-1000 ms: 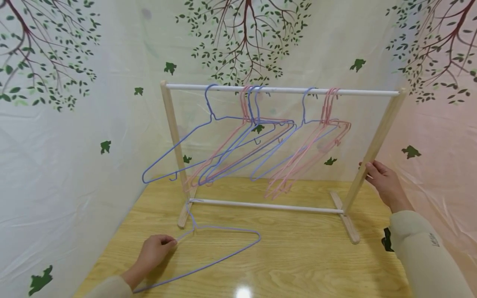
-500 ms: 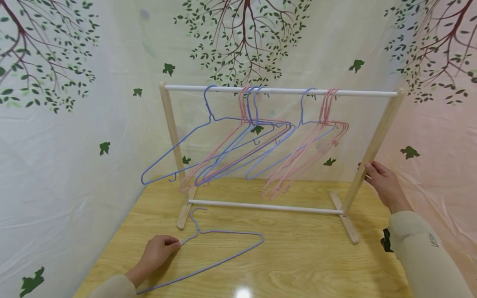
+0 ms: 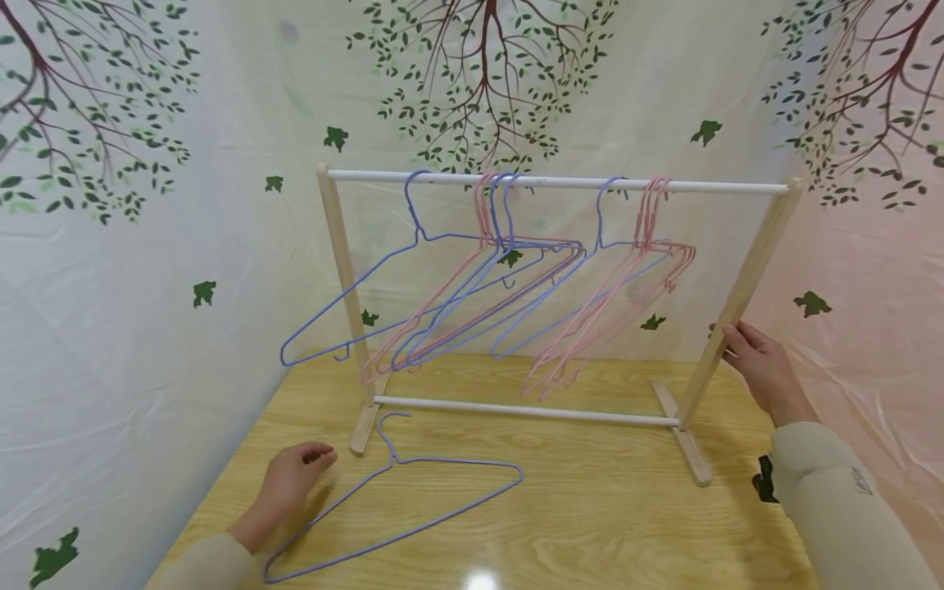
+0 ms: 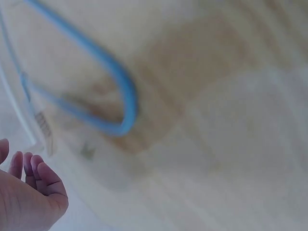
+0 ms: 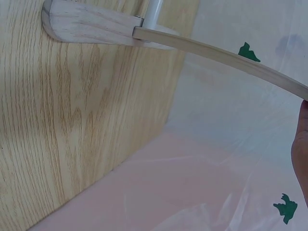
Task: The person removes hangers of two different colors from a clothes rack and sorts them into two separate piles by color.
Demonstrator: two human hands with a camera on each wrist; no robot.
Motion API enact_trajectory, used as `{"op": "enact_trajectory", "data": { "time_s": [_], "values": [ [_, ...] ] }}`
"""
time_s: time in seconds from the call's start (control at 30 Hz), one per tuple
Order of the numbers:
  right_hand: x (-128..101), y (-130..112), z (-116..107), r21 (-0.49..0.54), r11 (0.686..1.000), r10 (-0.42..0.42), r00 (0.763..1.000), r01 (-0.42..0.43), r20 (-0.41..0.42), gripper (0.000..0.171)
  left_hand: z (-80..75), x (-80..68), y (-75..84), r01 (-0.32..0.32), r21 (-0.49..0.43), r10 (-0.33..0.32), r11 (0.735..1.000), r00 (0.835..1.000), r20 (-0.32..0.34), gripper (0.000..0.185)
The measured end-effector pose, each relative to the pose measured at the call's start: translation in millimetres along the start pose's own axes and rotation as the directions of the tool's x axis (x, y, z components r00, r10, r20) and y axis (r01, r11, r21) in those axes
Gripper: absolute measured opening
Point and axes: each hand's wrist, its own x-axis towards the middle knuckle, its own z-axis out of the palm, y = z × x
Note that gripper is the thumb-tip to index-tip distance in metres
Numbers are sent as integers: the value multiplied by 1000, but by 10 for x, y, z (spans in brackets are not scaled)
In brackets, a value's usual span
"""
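Note:
A lavender-blue wire hanger [image 3: 457, 461] lies on the table in front of the rack, its hook toward the back. Just left of it, my left hand [image 3: 289, 482] hovers, apart from the wire, with fingers loosely bent and nothing between them. In the left wrist view, the fingers [image 4: 48, 178] are relaxed and one rounded blue hanger corner [image 4: 127, 103] shows nearby. My right hand [image 3: 763, 367] grips the right wooden post [image 3: 745, 291] of the clothes rack. Only part of that hand [image 5: 301, 154] appears at the right wrist view's edge.
Several blue and pink hangers hang from the white top rod [image 3: 560, 182], one blue hanger [image 3: 347, 291] jutting left. A lower white rod [image 3: 524, 408] joins the wooden feet [image 3: 693, 455]. Leaf-printed sheeting [image 3: 221, 123] surrounds the wooden table [image 3: 590, 508].
The lavender-blue hanger was shifted slightly forward, its hook coming clear of the rack's foot. My left hand has then let go and moved up and left. The right hand stays on the post.

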Motion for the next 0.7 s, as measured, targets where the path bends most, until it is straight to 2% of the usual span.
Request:
{"op": "enact_trajectory", "data": {
  "time_s": [0.1, 0.2, 0.33, 0.4, 0.53, 0.7],
  "values": [
    [4, 10, 0, 17, 1000, -10, 1000, 10, 4, 53, -166, 79, 48, -13, 19, 14, 1000, 999, -42, 35],
    [9, 8, 6, 5, 1000, -10, 1000, 10, 4, 64, -367, 176, 125, -8, 30, 11, 1000, 992, -124, 41],
    [12, -11, 32, -47, 999, 8, 1000, -9, -3, 69, -680, 295, 294, 26, -9, -27, 1000, 966, -255, 48],
    [11, -17, 39, -62, 998, 17, 1000, -17, -9, 68, -827, 350, 407, 39, -48, -51, 998, 953, -299, 50],
    [5, -12, 38, -57, 998, 11, 1000, -12, -10, 64, -1066, 474, 651, 14, -167, -71, 986, 938, -338, 52],
    [7, 5, 45, -49, 999, 7, 1000, -8, -17, 69, -1273, 610, 916, -95, -262, -2, 960, 938, -347, 55]
  ]
}}
